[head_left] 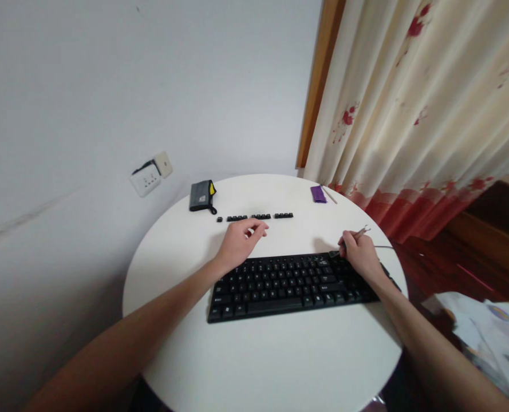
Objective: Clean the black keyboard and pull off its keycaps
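Keyboard [275, 283], black and just one, lies across the centre and right of centre of the frame, on one round white table [271, 349]. Our right hand [359, 252] is closed around one slim tool [360, 232], its lower end at the keyboard's upper edge; we judge the step to be working that spot. Our left hand [241, 237] hovers over the keyboard's upper left, fingers curled; we cannot tell whether they pinch anything. The next move seems to call for steady, light control of the tool. Above centre we count four clusters of loose keycaps [261, 217], one being a single cap. Beyond sit one pouch [200, 196], one purple packet [318, 194] and one thin stick [329, 195].
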The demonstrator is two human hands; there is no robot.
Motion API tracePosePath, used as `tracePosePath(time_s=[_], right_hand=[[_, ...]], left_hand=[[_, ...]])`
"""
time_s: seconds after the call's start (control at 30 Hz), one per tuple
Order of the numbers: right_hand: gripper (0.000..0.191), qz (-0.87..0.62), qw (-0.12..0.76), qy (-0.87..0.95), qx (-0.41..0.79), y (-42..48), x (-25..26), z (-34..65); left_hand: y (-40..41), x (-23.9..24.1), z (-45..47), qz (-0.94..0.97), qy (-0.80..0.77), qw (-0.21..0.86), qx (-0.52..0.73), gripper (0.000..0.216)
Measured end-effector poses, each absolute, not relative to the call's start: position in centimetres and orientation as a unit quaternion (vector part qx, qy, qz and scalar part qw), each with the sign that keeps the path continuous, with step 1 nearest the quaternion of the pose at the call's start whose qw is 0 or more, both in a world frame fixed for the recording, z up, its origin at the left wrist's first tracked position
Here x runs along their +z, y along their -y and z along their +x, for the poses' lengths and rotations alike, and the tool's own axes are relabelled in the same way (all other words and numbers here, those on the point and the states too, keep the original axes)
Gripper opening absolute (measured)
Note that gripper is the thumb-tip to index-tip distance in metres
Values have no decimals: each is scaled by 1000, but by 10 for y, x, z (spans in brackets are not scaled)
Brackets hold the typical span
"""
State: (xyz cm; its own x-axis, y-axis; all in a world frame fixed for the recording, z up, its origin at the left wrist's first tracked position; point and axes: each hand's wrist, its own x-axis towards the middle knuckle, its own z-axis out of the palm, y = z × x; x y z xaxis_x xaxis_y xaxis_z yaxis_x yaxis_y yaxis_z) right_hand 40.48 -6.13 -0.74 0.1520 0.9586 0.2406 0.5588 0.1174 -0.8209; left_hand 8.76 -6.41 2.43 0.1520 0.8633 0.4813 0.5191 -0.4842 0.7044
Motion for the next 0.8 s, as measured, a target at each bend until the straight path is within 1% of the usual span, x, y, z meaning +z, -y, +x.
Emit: tracePosePath(time_s=[0.23,0.33,0.43,0.63,0.8], right_hand=[[38,-547,501,611,277,62,17,384],[39,-489,510,640,301,60,33,360],[35,-431,508,668,331,59,45,330],[30,-355,514,693,359,66,44,291],[28,-349,516,697,355,75,32,288]], left_hand=[[63,22,89,732,-460,213,454,23],[65,22,89,736,-448,236,449,22],[67,22,89,740,-433,265,442,22],[67,21,90,725,-377,380,433,37],[68,22,93,693,-357,460,426,33]])
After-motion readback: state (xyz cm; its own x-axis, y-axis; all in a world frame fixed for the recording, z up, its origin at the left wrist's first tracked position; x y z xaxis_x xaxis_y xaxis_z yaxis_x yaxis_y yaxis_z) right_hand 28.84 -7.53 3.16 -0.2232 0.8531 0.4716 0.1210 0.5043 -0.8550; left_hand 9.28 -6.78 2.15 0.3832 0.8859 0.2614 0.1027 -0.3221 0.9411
